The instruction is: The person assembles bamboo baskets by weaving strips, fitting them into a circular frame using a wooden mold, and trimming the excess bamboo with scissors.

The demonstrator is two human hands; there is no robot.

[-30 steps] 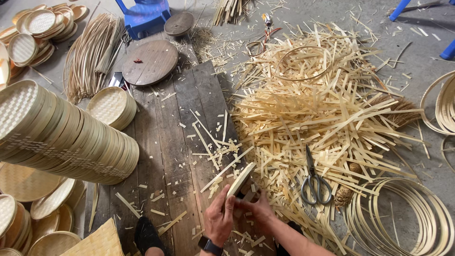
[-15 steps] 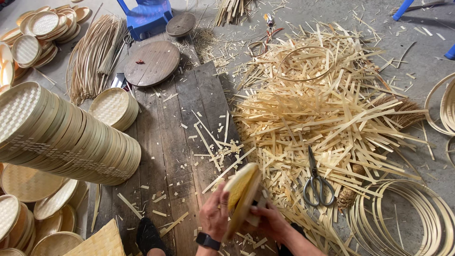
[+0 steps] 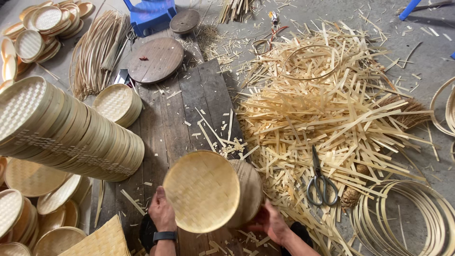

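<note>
I hold a round woven bamboo lid (image 3: pixel 201 190) upright in front of me, its flat woven face turned to the camera. My left hand (image 3: pixel 161 212), with a dark watch on the wrist, grips its left rim. My right hand (image 3: pixel 271 220) holds the lower right side, next to a round wooden block (image 3: pixel 250 189) that shows behind the lid. Both hands hover over dark wooden planks (image 3: pixel 182 109) littered with bamboo scraps.
A long row of stacked bamboo lids (image 3: pixel 71 130) lies at the left, with more lids (image 3: pixel 116 102) around it. A big pile of bamboo strips (image 3: pixel 332 109) fills the right; scissors (image 3: pixel 321 180) and bamboo hoops (image 3: pixel 407 218) lie beside it. A round wooden board (image 3: pixel 155 59) sits farther off.
The lid was edge-on a second ago; I have turned it so that its full woven face now points at the camera. Both hands shifted along its rim.
</note>
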